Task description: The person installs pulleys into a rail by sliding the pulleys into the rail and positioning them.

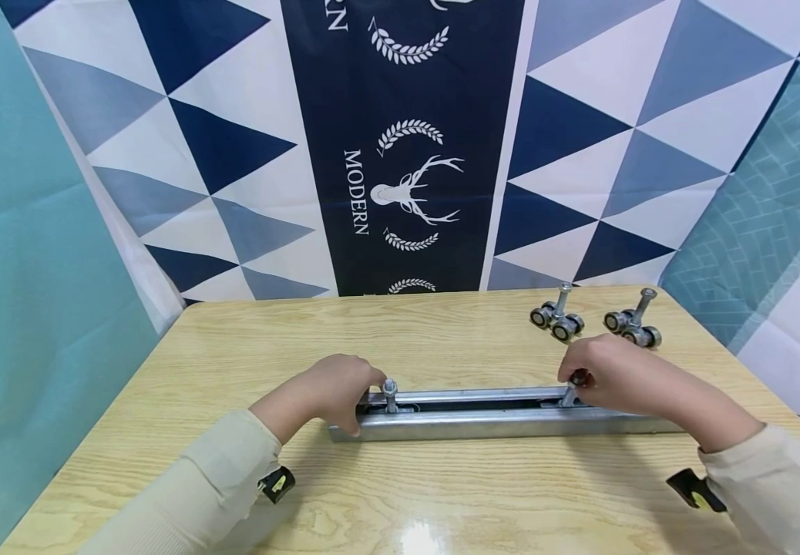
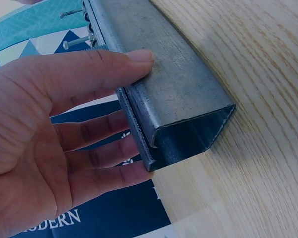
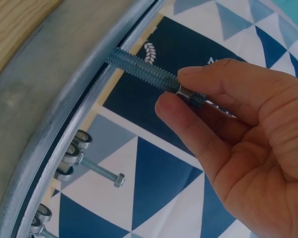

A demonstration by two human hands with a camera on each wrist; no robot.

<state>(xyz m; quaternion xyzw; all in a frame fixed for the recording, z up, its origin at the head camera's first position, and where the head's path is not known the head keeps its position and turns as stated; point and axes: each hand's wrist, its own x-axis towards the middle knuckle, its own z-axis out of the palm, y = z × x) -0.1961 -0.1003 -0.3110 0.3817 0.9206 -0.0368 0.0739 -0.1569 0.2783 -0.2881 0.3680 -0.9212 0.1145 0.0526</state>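
Note:
A galvanized metal C-channel rail (image 1: pixel 455 426) lies across the table with its slot facing up. My left hand (image 1: pixel 336 389) grips its left end, thumb on the near wall and fingers on the far side; the left wrist view shows the rail's open end (image 2: pixel 193 131). Close to that hand, a bolt with a nut (image 1: pixel 390 391) stands up from the slot. Toward the right, my right hand (image 1: pixel 618 374) pinches the nut (image 3: pixel 185 93) on a second threaded bolt (image 3: pixel 141 68) between thumb and index finger. That bolt sticks out of the slot. Whatever holds the bolts inside is mostly hidden.
Two wheeled hanger trolleys with upright bolts, one on the left (image 1: pixel 558 316) and one on the right (image 1: pixel 634 320), stand on the wooden table (image 1: pixel 435 339) behind the rail. Patterned cloth (image 1: pixel 233 154) hangs at the back, and teal cloth (image 1: pixel 32 308) borders the left side.

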